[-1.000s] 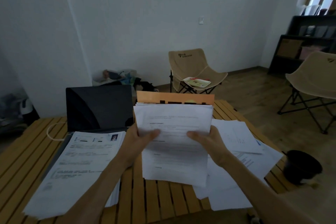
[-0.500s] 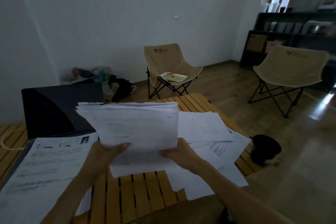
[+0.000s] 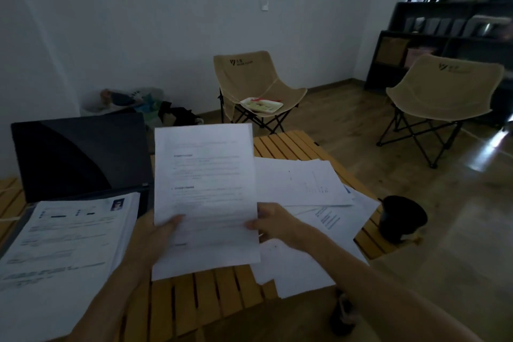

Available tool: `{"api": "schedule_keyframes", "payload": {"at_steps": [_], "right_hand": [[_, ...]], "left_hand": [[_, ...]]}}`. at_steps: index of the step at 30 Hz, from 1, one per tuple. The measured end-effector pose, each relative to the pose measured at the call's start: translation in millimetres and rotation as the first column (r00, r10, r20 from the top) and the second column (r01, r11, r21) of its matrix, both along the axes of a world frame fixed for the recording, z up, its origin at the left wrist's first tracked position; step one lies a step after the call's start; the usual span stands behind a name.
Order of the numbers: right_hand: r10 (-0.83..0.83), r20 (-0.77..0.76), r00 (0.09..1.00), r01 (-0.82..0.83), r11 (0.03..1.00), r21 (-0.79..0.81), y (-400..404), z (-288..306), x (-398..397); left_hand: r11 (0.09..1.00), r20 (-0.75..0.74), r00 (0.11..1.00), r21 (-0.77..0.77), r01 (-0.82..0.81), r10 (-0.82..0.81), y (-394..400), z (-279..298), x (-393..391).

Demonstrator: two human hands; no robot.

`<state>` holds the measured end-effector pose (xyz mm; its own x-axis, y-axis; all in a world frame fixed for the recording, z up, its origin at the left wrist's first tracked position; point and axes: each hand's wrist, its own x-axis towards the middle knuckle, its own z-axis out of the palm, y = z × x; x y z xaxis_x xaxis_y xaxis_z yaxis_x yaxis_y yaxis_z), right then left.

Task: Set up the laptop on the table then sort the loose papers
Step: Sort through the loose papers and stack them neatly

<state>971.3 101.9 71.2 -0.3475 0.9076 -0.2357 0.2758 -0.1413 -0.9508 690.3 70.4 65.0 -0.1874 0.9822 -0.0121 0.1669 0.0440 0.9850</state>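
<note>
The slatted wooden bench (image 3: 280,144) carries an open laptop (image 3: 80,155) at its left, screen dark, with a stack of printed pages (image 3: 63,247) lying over its keyboard. Loose papers (image 3: 302,183) spread across the right side. Above the middle, a sheaf of sheets (image 3: 205,191) stands upright, pinched at its lower edges by the left hand (image 3: 155,239) and the right hand (image 3: 274,222).

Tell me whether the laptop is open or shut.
Open. The laptop has its dark screen raised upright behind a stack of papers lying over its keyboard area.
</note>
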Motion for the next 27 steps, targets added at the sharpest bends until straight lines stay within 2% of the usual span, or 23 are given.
{"api": "schedule_keyframes", "payload": {"at_steps": [1, 2, 3, 5, 7, 8, 9, 12, 15, 17, 20, 22, 27], "right_hand": [[-0.038, 0.072, 0.997, 0.039, 0.999, -0.003, 11, -1, 11], [-0.126, 0.213, 0.969, 0.117, 0.992, 0.054, 23, -3, 25], [-0.239, 0.401, 0.884, 0.191, 0.969, 0.157, 37, -9, 43], [-0.450, 0.653, 0.609, 0.300, 0.893, 0.335, 55, -19, 81], [-0.561, 0.732, 0.386, 0.461, 0.805, 0.374, 68, -29, 117], [-0.562, 0.760, 0.328, 0.532, 0.774, 0.343, 70, -31, 131], [-0.541, 0.781, 0.311, 0.573, 0.763, 0.300, 74, -34, 143], [-0.482, 0.799, 0.359, 0.576, 0.788, 0.217, 82, -34, 163], [-0.519, 0.775, 0.361, 0.599, 0.766, 0.234, 90, -32, 171], [-0.572, 0.729, 0.376, 0.614, 0.743, 0.265, 92, -32, 174], [-0.615, 0.624, 0.482, 0.678, 0.713, 0.179, 88, -28, 175], [-0.640, 0.586, 0.498, 0.693, 0.700, 0.175, 83, -19, 172], [-0.653, 0.458, 0.603, 0.617, 0.746, 0.251, 74, 19, 151]], "left_hand": [[0.999, -0.043, 0.999, -0.047, -0.025, 0.023, 3, -10, -5], [0.993, -0.094, 0.995, -0.109, -0.043, 0.033, 4, -21, -11], [0.984, -0.135, 0.990, -0.170, -0.053, 0.030, 4, -32, -17], [0.969, -0.168, 0.985, -0.238, -0.071, 0.031, 3, -48, -22], [0.968, -0.189, 0.981, -0.237, -0.084, 0.039, 5, -53, -21], [0.968, -0.193, 0.980, -0.238, -0.086, 0.040, 7, -53, -21], [0.965, -0.187, 0.981, -0.246, -0.088, 0.041, 9, -53, -21], [0.947, -0.154, 0.988, -0.314, -0.072, 0.024, 15, -53, -25], [0.930, -0.152, 0.988, -0.359, -0.076, 0.022, 17, -54, -29], [0.934, -0.153, 0.988, -0.350, -0.076, 0.023, 18, -54, -28], [0.947, -0.163, 0.987, -0.314, -0.068, 0.016, 15, -54, -26], [0.957, -0.197, 0.980, -0.281, -0.069, 0.013, 14, -54, -25], [0.969, -0.281, 0.959, -0.227, -0.102, 0.035, 9, -49, -17]]}}
